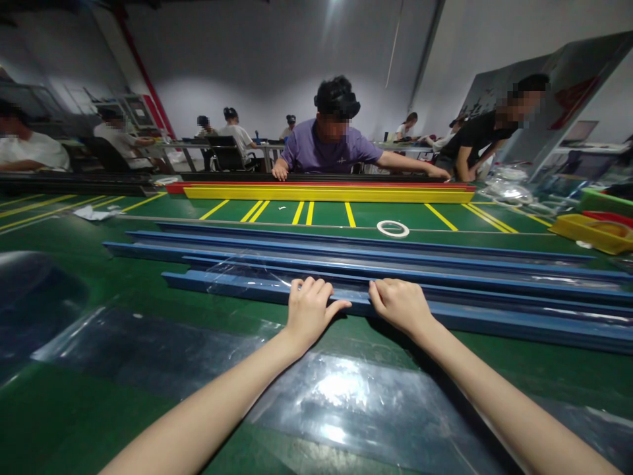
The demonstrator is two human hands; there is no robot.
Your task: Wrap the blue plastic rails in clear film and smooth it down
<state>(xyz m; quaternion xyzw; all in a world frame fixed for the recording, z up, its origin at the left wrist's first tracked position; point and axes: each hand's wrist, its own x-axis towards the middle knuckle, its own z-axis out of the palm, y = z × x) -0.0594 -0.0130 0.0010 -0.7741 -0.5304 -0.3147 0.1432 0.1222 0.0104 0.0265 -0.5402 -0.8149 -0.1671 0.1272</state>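
Observation:
Two long blue U-shaped channels lie side by side across the table. Over the wall of the nearer blue channel (475, 323), my left hand (309, 309) has its fingers curled, thumb pointing right along the outer face. A short way to the right, my right hand (401, 305) is closed round the same channel, fingertips hooked inside and thumb hidden. A piece of clear plastic film (244, 270) rests in and over this channel, reaching my left fingers. Just behind it lies the second blue channel (163, 245).
A wide clear plastic sheet (346, 402) lies under my forearms on the green table (138, 389). Beyond are a white tape ring (393, 229), a yellow channel (326, 193) and a person in purple (329, 145). A yellow bin (588, 236) stands right.

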